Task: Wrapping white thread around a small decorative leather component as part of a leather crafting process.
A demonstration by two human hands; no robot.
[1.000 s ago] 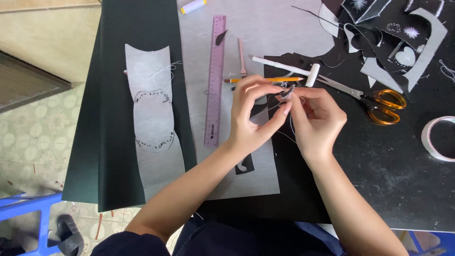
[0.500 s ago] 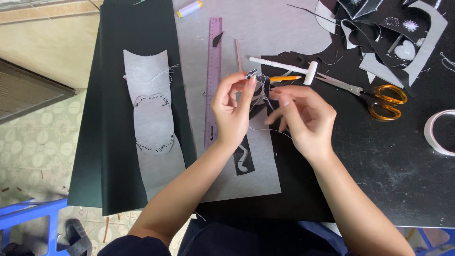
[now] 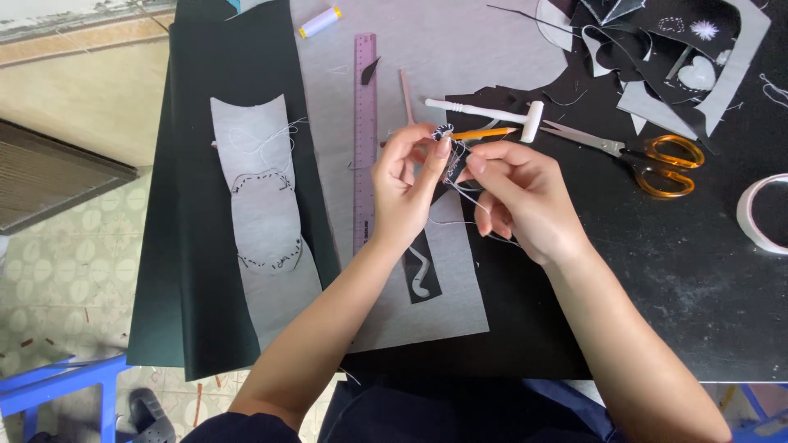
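Lifted higher since a moment ago, the left hand (image 3: 406, 176) pinches a small stitched black fabric scrap (image 3: 447, 143) while the right hand (image 3: 517, 193) pinches its thin white thread (image 3: 460, 193) taut, above grey felt (image 3: 427, 74), a purple ruler (image 3: 364, 131) and orange-handled scissors (image 3: 648, 156) on the dark tabletop (image 3: 681, 279).

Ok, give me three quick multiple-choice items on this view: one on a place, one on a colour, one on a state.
1. Where does the purple ruler lie?
A. left of both hands
B. right of the scissors
C. on the floor

2. What colour are the scissors' handles?
A. blue
B. orange
C. green

3. What is the left hand doing?
A. lying flat on the table
B. pinching a small dark piece
C. gripping the white mallet

Key: 1 A, it lies on grey fabric beside the left hand; 2 B, orange loops show; 3 B, its fingertips close on the piece, with the right hand beside it.
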